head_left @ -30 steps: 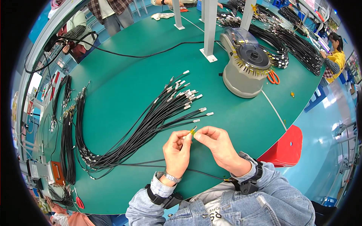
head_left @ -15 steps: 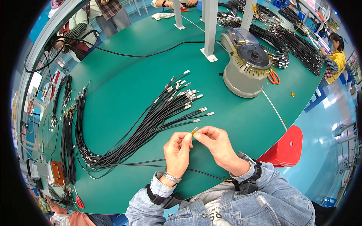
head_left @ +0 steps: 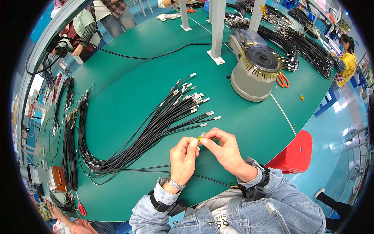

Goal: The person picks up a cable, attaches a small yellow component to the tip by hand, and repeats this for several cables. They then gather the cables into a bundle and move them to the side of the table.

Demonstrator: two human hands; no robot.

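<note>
Both my hands meet over the near part of the table, fingertips pinched together. Between them is the silver connector end (head_left: 203, 134) of a cable, with a small piece of yellow tape (head_left: 200, 137) against it. My left hand (head_left: 183, 158) grips this connector end from the left, its fingers partly hiding it. On the right, the thumb and forefinger of my right hand (head_left: 225, 151) press on the yellow tape. Just beyond my hands lies a bundle of black cables (head_left: 152, 132) with silver connectors, curving toward the left.
A round grey tape dispenser (head_left: 253, 82) with yellow strips stands at the far right, beside orange-handled scissors (head_left: 283, 80). White posts (head_left: 217, 35) rise from the green table (head_left: 128, 82). More cable bundles (head_left: 70, 152) lie left. A red stool (head_left: 298, 152) stands off the right edge.
The connector end has turned between my fingertips and shows more of its silver face. My right hand has shifted slightly. A person's leg has come into view at the lower right.
</note>
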